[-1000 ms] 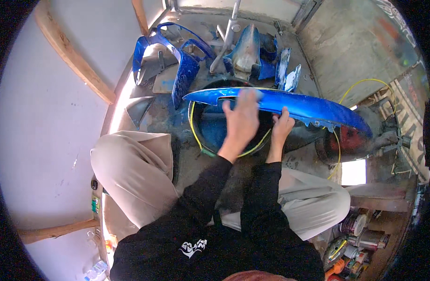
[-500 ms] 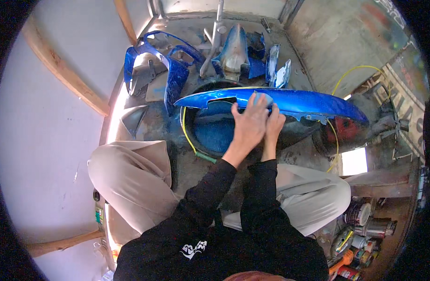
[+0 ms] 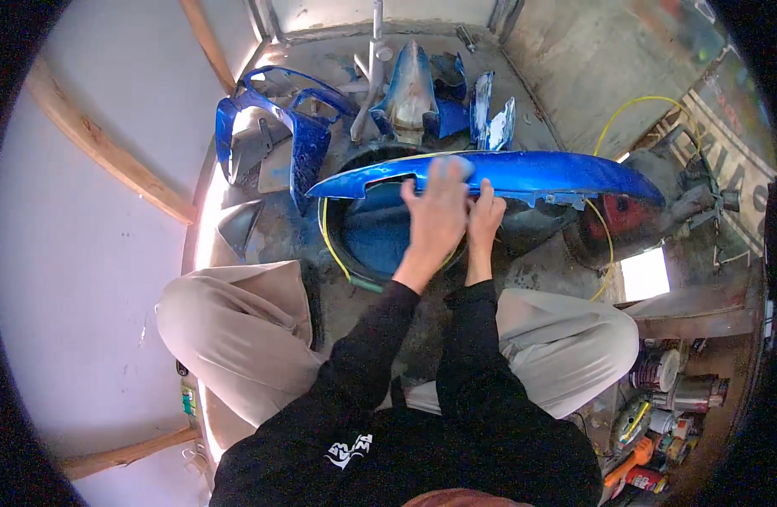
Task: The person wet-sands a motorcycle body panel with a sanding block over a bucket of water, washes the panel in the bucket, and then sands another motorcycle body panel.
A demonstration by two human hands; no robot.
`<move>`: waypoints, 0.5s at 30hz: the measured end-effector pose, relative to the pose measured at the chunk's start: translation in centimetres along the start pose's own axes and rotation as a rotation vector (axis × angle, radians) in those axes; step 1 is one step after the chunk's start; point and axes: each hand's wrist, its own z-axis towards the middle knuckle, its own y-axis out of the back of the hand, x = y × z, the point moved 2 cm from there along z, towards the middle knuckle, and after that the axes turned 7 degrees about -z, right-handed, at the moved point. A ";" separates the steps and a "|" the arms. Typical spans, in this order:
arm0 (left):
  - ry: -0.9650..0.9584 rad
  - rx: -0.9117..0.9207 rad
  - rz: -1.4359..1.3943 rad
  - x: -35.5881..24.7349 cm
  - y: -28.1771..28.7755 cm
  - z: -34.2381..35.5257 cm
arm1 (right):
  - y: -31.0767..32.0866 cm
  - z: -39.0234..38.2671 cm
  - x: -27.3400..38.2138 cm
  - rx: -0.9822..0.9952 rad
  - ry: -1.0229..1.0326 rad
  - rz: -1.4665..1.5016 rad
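Observation:
A long, glossy blue motorcycle body panel (image 3: 558, 176) lies across a round black tub (image 3: 336, 221) in front of me. My left hand (image 3: 437, 215) presses a small grey-blue pad (image 3: 465, 166) flat against the panel's upper face, left of its middle. Motion smears the fingers of that hand, and they cover most of the pad, so whether it is sandpaper or a sponge cannot be made out. Close beside it, my right hand (image 3: 483, 224) grips the panel's lower edge with bent fingers. Bluish liquid or a blue lining shows inside the tub below.
More blue body panels (image 3: 308, 139) and a worn blue-and-white fender-like part (image 3: 408, 93) lie beyond the tub. A grey metal stand (image 3: 375, 68) rises behind. A yellow cord (image 3: 604, 237) loops at the right. Cans (image 3: 659, 369) and an orange-handled tool (image 3: 629, 460) sit at lower right.
My left hand has slid a little left along the panel with the pad, away from the right hand. The right hand stays at the lower edge. The whole view has shifted slightly.

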 end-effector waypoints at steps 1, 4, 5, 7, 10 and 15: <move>-0.066 -0.127 -0.072 -1.1 -0.3 0.4 | 0.2 0.1 -0.1 -0.005 -0.018 -0.026; 0.146 -0.037 -0.124 1.6 0.6 0.3 | 0.3 -0.1 -0.1 -0.007 0.012 0.011; 0.197 -0.081 -0.116 3.7 1.5 -0.1 | 0.2 -0.1 -0.1 0.031 -0.052 0.036; 0.388 -0.130 -0.030 8.8 3.4 -1.3 | 0.2 -0.3 0.1 -0.010 -0.017 0.015; 0.623 -0.117 0.062 14.0 5.5 -2.7 | 0.0 -0.4 0.5 -0.002 0.000 -0.018; 0.251 -0.116 0.163 5.9 1.9 -0.4 | -0.5 -0.8 0.9 -0.017 -0.059 0.075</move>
